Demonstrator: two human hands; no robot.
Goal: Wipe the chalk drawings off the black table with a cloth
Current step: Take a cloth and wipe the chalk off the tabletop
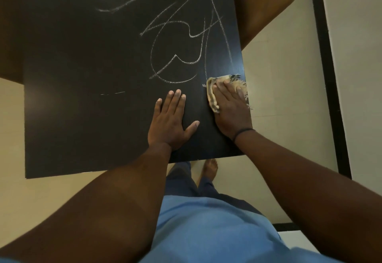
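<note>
Now right hand (231,110) presses cloth (213,95) flat at table (72,97) right edge; left hand (169,122) flat, fingers straight, w/ bare black top to its left.

dim indoor light | faint sheen on table (82,97) | edges bowed, perhaps wide-angle

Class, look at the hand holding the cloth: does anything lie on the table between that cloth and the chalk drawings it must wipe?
Nothing visible does. The right hand presses the frayed beige cloth at the black table's right edge; bare tabletop leads to the white chalk drawings. The left hand lies flat beside it, nearer the person.
</note>
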